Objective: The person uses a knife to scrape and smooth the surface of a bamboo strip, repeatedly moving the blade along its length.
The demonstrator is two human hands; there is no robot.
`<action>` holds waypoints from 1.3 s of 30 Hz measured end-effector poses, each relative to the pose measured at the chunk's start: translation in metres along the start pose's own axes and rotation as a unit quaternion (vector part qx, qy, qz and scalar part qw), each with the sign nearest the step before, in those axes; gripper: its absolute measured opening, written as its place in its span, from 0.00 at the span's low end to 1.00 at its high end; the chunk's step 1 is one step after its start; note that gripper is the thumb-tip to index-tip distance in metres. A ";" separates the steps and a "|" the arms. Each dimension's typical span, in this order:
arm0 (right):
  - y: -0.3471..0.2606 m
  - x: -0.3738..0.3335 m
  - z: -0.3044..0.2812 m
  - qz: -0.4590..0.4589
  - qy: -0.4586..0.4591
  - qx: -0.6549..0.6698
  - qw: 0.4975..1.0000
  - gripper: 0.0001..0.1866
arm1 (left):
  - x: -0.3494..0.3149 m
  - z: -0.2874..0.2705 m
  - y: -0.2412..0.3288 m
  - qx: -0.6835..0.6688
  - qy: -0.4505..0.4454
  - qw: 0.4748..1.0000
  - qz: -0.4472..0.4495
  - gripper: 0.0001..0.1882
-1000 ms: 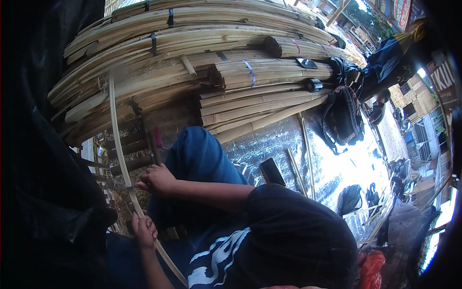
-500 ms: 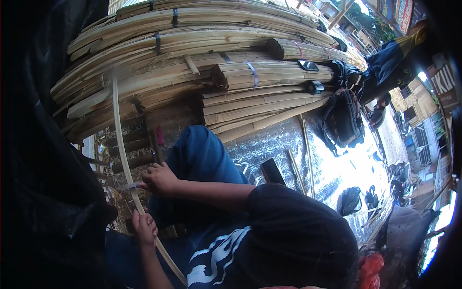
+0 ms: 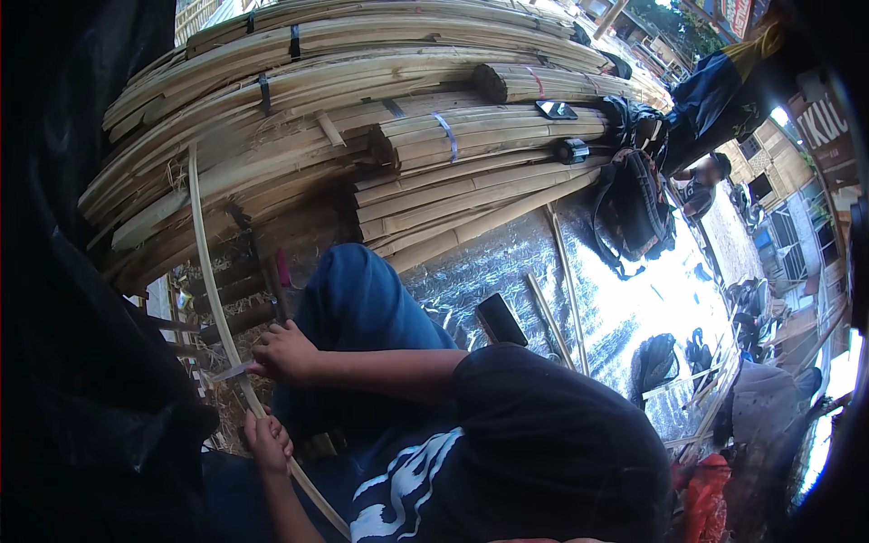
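My right hand (image 3: 285, 352) is closed around the handle of a knife (image 3: 232, 371). Its pale blade lies across a long, thin bamboo strip (image 3: 210, 276), touching it. Just below the blade, my left hand (image 3: 269, 442) is wrapped round the same strip. From there the strip runs down past my left forearm to my shirt, while its far end reaches up to the stacked bamboo. The knife's handle is mostly hidden in my fingers.
Tied bundles of split bamboo (image 3: 489, 136) lie beyond my bent knee (image 3: 358, 290). A phone (image 3: 557, 110) rests on them. On the silvery sheet (image 3: 507, 258) are a dark flat box (image 3: 501, 321), loose sticks and a backpack (image 3: 634, 213). A person (image 3: 701, 190) is farther off.
The whole view has shifted, so the bamboo bundles appear farther left. Both hands, with the knife and strip, sit slightly lower in the picture. Their grips look the same.
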State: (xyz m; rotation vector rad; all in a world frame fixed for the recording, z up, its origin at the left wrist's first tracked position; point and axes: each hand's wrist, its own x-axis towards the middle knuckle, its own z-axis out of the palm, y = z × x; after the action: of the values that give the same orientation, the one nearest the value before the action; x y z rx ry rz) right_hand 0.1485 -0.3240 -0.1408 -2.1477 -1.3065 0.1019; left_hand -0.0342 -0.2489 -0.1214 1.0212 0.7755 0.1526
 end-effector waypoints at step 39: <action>0.029 0.051 -0.011 0.118 -0.002 0.053 0.992 0.22 | 0.002 0.001 0.002 -0.007 -0.018 1.000 -0.003 0.06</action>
State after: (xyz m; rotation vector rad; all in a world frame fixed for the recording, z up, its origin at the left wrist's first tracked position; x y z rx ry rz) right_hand 0.2009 -0.2956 -0.1352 -2.2036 -1.0213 0.2665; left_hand -0.0316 -0.2473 -0.1202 1.0065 0.7436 0.1346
